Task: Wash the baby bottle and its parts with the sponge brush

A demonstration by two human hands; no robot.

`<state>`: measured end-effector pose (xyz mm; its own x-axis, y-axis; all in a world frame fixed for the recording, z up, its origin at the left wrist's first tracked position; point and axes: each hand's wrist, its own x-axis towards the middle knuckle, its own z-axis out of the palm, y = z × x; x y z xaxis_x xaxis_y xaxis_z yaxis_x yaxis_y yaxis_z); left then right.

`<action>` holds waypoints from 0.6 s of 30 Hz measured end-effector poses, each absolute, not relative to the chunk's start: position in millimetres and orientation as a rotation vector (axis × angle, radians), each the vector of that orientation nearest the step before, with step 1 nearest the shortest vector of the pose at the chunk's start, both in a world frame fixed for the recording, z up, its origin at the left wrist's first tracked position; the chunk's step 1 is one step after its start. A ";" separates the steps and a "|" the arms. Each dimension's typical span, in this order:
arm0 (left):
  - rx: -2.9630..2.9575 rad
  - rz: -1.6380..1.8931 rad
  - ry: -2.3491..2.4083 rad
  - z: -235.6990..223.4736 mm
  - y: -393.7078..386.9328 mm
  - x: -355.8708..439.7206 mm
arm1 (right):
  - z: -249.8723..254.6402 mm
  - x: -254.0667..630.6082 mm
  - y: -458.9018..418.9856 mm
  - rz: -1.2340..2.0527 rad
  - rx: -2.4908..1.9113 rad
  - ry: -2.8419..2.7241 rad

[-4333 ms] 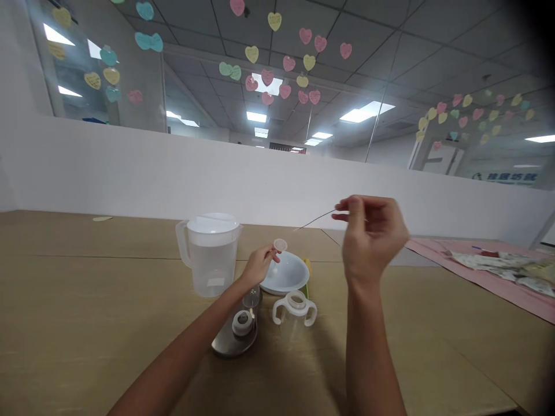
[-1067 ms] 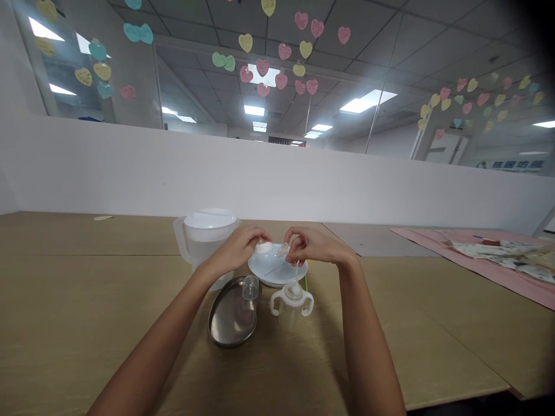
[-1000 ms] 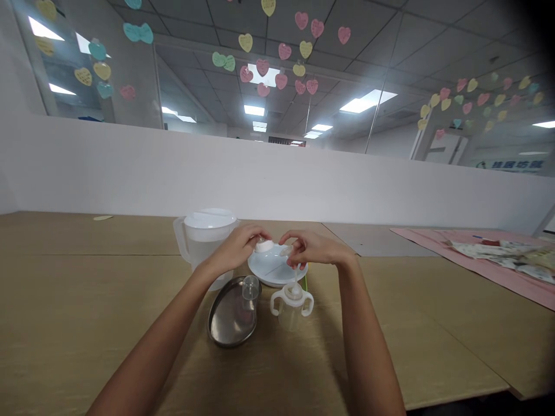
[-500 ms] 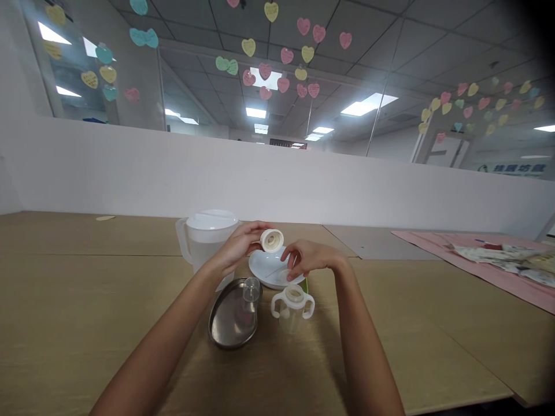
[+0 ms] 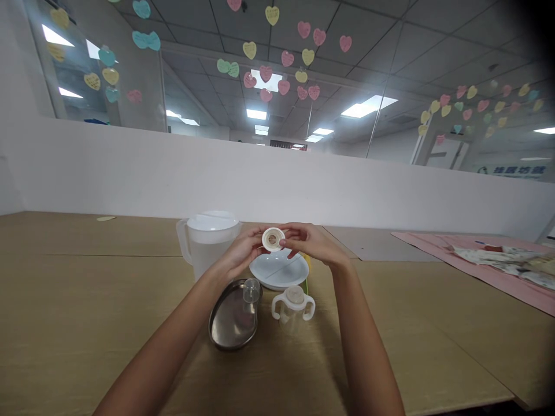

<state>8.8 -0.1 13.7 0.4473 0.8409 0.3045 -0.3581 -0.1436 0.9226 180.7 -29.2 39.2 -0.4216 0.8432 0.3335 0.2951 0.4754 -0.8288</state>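
Between my hands, above the white bowl [image 5: 277,276], is a white bottle collar [image 5: 267,231], its round opening facing me. My left hand [image 5: 243,248] grips its left side. The fingers of my right hand [image 5: 307,241] are closed on its right edge, thumb at the front. Below stands a clear baby bottle [image 5: 291,315] with two white handles; a translucent round piece sits at its mouth. To its left lies a kidney-shaped metal tray [image 5: 229,329] with a clear cap [image 5: 251,292] in it.
A white lidded pitcher [image 5: 203,254] stands behind my left hand. Something yellow and green shows partly behind the bowl. A pink cloth [image 5: 416,240] with other items lies at the far right. A low white wall [image 5: 277,179] backs the table [image 5: 108,323].
My right hand has moved up from above the bottle to the collar and taken its right edge. A translucent piece now shows on the bottle's mouth. The left hand has barely moved.
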 end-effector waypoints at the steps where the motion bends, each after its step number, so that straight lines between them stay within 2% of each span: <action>1: 1.352 1.100 0.485 12.3 0.1 9.6 | 37.3 179.1 -26.0 0.861 -0.965 -1.915; 18: 2.050 1.521 0.785 10.3 -3.9 14.1 | 30.0 173.3 -11.4 0.658 -1.020 -1.793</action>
